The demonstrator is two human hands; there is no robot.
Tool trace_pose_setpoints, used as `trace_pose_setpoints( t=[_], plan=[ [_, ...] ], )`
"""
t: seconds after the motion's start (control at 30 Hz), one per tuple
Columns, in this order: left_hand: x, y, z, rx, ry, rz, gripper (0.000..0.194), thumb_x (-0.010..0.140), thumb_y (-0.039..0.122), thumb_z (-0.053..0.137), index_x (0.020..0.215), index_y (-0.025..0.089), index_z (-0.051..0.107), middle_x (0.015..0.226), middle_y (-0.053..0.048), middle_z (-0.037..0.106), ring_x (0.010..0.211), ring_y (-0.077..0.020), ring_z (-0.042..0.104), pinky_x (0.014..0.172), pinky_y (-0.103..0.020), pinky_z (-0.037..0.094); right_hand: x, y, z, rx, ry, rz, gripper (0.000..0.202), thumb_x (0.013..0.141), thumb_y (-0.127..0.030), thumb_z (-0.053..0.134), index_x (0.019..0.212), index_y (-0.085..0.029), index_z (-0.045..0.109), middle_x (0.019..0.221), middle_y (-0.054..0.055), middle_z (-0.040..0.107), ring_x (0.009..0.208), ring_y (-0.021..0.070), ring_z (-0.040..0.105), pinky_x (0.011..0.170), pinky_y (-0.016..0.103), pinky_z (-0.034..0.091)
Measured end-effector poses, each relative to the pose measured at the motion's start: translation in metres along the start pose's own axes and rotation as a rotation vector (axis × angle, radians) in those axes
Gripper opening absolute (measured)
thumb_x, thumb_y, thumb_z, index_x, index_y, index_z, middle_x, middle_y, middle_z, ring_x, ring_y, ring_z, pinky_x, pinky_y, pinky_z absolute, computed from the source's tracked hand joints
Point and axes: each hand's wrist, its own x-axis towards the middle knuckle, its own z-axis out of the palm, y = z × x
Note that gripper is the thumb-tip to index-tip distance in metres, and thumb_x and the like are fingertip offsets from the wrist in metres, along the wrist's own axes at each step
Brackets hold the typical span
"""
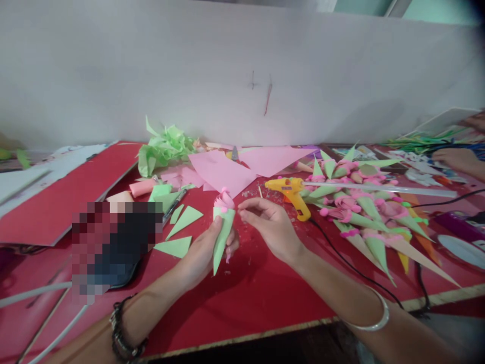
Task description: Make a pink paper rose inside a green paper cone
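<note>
My left hand (206,247) is wrapped round a green paper cone (223,235), held upright with its point down. Curled pink paper (224,199) and small pink pom-poms fill the cone's top. A bit of pink pokes out below my left fingers. Just right of the cone's mouth, my right hand (275,225) has its thumb and forefinger pinched together, apart from the cone. Whatever sits between those fingertips, if anything, is too small to make out. Cut green paper triangles (185,221) lie left of my left hand. A yellow glue gun (290,192) rests beyond my right hand.
Many finished paper cones (364,207) are heaped at the right. Pink sheets (223,169) and crumpled green paper (166,146) lie toward the wall. A black cord (341,265) trails from the glue gun. At far right, another person's hand (458,159) shows.
</note>
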Motion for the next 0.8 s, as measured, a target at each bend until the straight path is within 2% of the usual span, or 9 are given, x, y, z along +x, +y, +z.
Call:
trace_pose_setpoints(
  t=[0.07,0.23,0.3,0.43,0.53,0.63,0.8],
  plan=[
    [-0.0003,0.0000,0.0002,0.022,0.043,0.008,0.043,0.081,0.052,0.030,0.061,0.016,0.041,0.052,0.004,0.036,0.049,-0.0081,0.032,0.051,-0.020,0.028,0.0005,0.0020,-0.0007,0.041,-0.024,0.017,0.008,0.070,-0.020,0.060,0.078,-0.020,0.064,0.075,-0.001,0.063,0.069,0.0079,0.057,0.065,0.021,0.046],
    [-0.0011,-0.0017,-0.0020,0.154,0.121,0.065,0.039,0.079,0.052,0.038,0.064,0.016,0.042,0.049,0.005,0.036,0.047,-0.0080,0.029,0.048,-0.021,0.025,-0.0002,0.0044,-0.0018,0.063,-0.033,0.049,0.007,0.072,-0.025,0.059,0.072,-0.019,0.063,0.057,-0.004,0.057,0.049,0.0052,0.050,0.049,0.018,0.042],
    [-0.0011,-0.0028,-0.0038,0.210,0.120,0.090,0.038,0.078,0.051,0.040,0.063,0.016,0.041,0.049,0.005,0.037,0.047,-0.0075,0.029,0.048,-0.021,0.025,-0.0001,0.0041,-0.0013,0.045,-0.008,0.024,0.004,0.070,-0.021,0.061,0.073,-0.020,0.063,0.063,-0.004,0.060,0.055,0.0054,0.053,0.054,0.018,0.044],
    [-0.0007,-0.0036,-0.0052,0.315,0.139,0.112,0.031,0.077,0.045,0.047,0.067,0.015,0.044,0.052,0.005,0.042,0.048,-0.0069,0.033,0.049,-0.021,0.027,0.0006,0.0038,-0.0006,0.057,-0.014,-0.011,0.012,0.072,-0.022,0.059,0.083,-0.021,0.064,0.078,-0.001,0.064,0.070,0.0092,0.059,0.068,0.023,0.048],
    [-0.0008,-0.0025,-0.0027,0.361,0.130,0.100,0.026,0.075,0.041,0.050,0.073,0.016,0.045,0.052,0.006,0.043,0.047,-0.0065,0.035,0.048,-0.020,0.028,0.0001,0.0025,-0.0008,-0.010,0.014,-0.059,0.007,0.071,-0.024,0.060,0.077,-0.020,0.063,0.069,-0.002,0.063,0.063,0.0089,0.058,0.062,0.022,0.048],
    [-0.0012,-0.0011,0.0007,0.413,0.143,0.085,0.025,0.076,0.039,0.050,0.070,0.016,0.044,0.053,0.006,0.044,0.047,-0.0064,0.036,0.048,-0.020,0.029,-0.0012,-0.0004,-0.0007,-0.121,0.071,-0.122,0.004,0.068,-0.022,0.063,0.069,-0.019,0.060,0.064,-0.003,0.059,0.060,0.0082,0.054,0.056,0.020,0.046],
    [-0.0014,-0.0010,0.0045,0.452,0.160,0.078,0.028,0.080,0.040,0.043,0.064,0.017,0.040,0.051,0.006,0.043,0.047,-0.0067,0.038,0.049,-0.020,0.032,-0.0022,-0.0032,0.0005,-0.145,0.035,-0.146,0.007,0.071,-0.018,0.058,0.077,-0.021,0.062,0.077,-0.001,0.063,0.073,0.0103,0.058,0.068,0.023,0.048]
  ],
)
